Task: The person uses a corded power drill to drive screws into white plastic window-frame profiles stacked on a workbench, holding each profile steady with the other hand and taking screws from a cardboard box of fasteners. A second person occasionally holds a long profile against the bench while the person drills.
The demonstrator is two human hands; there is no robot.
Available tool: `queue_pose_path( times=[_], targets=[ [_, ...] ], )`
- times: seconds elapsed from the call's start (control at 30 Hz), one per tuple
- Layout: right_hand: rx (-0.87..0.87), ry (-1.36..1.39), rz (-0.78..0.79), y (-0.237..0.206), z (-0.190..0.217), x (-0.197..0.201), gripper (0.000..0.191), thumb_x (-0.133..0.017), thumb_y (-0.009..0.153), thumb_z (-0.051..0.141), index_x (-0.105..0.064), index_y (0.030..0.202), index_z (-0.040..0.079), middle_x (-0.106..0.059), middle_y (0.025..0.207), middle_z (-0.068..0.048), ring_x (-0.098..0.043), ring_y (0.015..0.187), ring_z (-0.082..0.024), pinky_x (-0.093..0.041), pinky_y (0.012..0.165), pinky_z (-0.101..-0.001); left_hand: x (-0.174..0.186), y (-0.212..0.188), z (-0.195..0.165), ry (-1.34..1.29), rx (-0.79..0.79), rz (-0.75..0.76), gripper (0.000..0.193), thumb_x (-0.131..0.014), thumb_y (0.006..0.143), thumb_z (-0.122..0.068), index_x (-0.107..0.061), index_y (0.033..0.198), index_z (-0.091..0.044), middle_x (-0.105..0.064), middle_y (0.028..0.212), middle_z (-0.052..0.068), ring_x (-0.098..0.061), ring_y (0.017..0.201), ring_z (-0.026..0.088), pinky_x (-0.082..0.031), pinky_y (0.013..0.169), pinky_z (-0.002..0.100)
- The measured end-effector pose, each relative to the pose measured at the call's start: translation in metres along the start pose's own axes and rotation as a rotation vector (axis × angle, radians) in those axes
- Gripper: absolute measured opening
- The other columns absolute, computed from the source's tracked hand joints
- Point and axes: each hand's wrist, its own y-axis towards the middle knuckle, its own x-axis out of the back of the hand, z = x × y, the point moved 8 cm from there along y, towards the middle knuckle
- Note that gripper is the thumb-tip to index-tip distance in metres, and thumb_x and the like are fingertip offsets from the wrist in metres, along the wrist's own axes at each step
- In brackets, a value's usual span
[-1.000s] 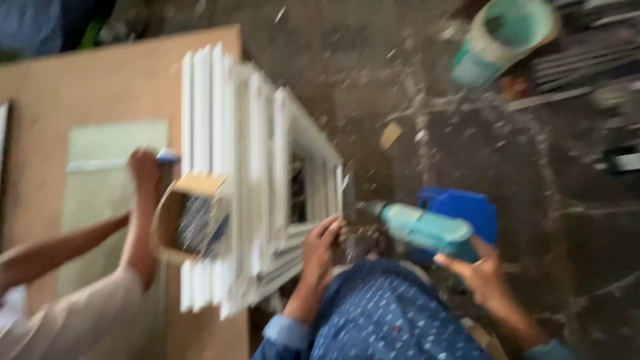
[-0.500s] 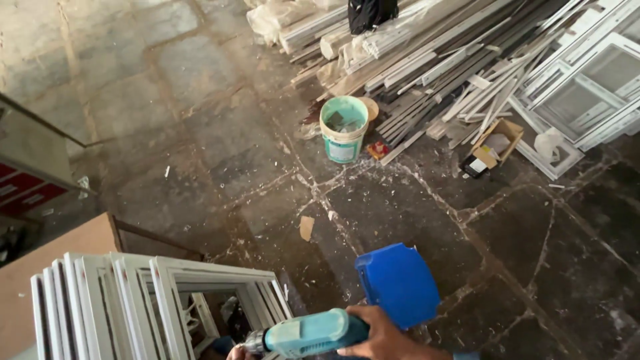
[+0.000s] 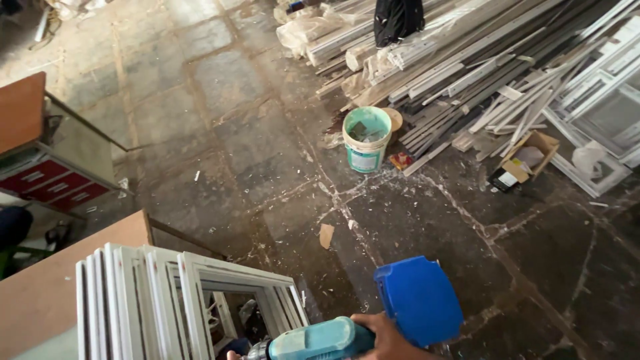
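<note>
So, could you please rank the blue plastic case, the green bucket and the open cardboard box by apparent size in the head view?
1. Blue plastic case, though it is nearest the camera.
2. Green bucket and open cardboard box: too alike to rank.

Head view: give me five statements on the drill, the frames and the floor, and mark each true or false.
1. The right hand grips a teal power drill. True.
2. The white window frames lie flat on the floor. False: they stand on edge, side by side, on a brown board.
3. A teal bucket stands on the stone floor near a pile of long white profiles. True.
4. A blue plastic object sits just beyond the drill. True.
5. The open cardboard box stands on the brown board. False: it lies on the floor by the profiles.
</note>
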Motion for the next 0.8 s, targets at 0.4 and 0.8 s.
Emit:
queue_pose_path(
  times=[0.4, 0.8],
  targets=[
    [0.055, -0.128, 0.188, -0.002, 0.037, -0.006, 0.060, -0.088, 0.074, 0.008, -0.064, 0.128, 0.011, -0.075, 0.121, -0.007, -0.067, 0.120, -0.020, -0.050, 0.108, -0.0387, 0.012, -0.017, -0.005, -0.018, 0.019, -0.033, 0.021, -0.066, 0.098, -0.023, -0.065, 0.107, -0.004, -0.069, 0.092, 0.005, -0.068, 0.081, 0.014, -0.058, 0.068, 0.024],
    [0.160, -0.198, 0.382, -0.008, 0.052, -0.015, 0.087, -0.092, 0.071, 0.013, -0.053, 0.148, 0.011, -0.069, 0.138, -0.007, -0.063, 0.131, -0.020, -0.049, 0.114, -0.0381, 0.030, -0.063, 0.006, -0.234, 0.162, -0.109, 0.019, -0.068, 0.098, -0.026, -0.066, 0.104, -0.008, -0.068, 0.092, 0.001, -0.067, 0.080, 0.011, -0.057, 0.067, 0.021]
  ],
)
